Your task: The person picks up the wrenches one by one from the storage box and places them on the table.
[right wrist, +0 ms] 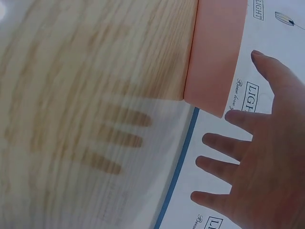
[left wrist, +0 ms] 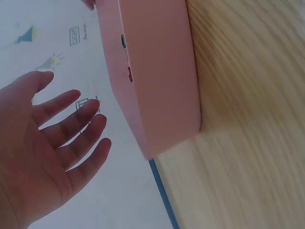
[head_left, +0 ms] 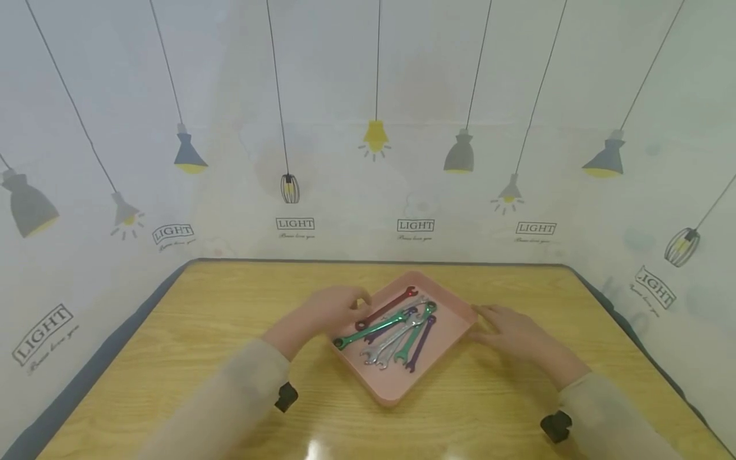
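Note:
A pink tray (head_left: 386, 386) lies turned cornerwise on the table, with several combination wrenches spread inside. Among them are a red wrench (head_left: 386, 308), a long green wrench (head_left: 374, 328), a silver wrench (head_left: 392, 340) and a purple wrench (head_left: 421, 345), some overlapping. My left hand (head_left: 335, 310) is at the tray's left side; the left wrist view shows its fingers spread and apart from the tray wall (left wrist: 164, 71). At the right corner is my right hand (head_left: 506, 329). Its fingers are straight and spread in the right wrist view, the index fingertip close to the tray corner; contact is unclear.
The wood-grain table (head_left: 230, 294) reaches back to a pale wall covering (head_left: 345, 160) printed with hanging lamps. A dark blue edge (head_left: 322, 260) runs along the table's back and sides. Black devices (head_left: 286, 397) are worn at both wrists.

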Available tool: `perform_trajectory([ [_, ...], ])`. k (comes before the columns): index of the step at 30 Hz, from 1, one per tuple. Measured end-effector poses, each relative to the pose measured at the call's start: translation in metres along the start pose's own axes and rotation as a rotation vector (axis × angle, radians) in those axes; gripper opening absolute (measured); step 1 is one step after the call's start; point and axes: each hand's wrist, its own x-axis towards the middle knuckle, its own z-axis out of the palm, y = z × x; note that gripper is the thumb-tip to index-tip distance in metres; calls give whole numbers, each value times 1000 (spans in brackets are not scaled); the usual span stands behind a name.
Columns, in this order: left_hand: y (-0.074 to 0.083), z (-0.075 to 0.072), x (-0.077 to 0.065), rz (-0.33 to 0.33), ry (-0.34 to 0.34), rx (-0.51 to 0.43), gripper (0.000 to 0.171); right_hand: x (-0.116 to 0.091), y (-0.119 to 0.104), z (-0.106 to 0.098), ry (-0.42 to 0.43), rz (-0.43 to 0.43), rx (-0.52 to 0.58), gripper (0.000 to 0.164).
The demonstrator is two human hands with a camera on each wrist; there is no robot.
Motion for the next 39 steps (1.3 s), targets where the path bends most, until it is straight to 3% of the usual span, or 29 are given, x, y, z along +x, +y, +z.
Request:
perform_trajectory([
  [7,8,9,11,43,-60,-100,41,5,-1,4,-17,25,23,82],
  [18,22,23,29,30,-130,-144,33,10,-1,6,-59,50,91,85],
  [25,24,32,43,144,-217,-185,32,11,1,7,-103,61,222,83],
  [29,21,36,47,178,-261,-136,38,14,2,9,-122,51,313,82],
  [35,16,43,52,195,-258,-59,44,15,5,11,-162,90,438,84],
  [39,17,47,54,205,-258,-38,51,14,6,11,-195,110,453,84],
])
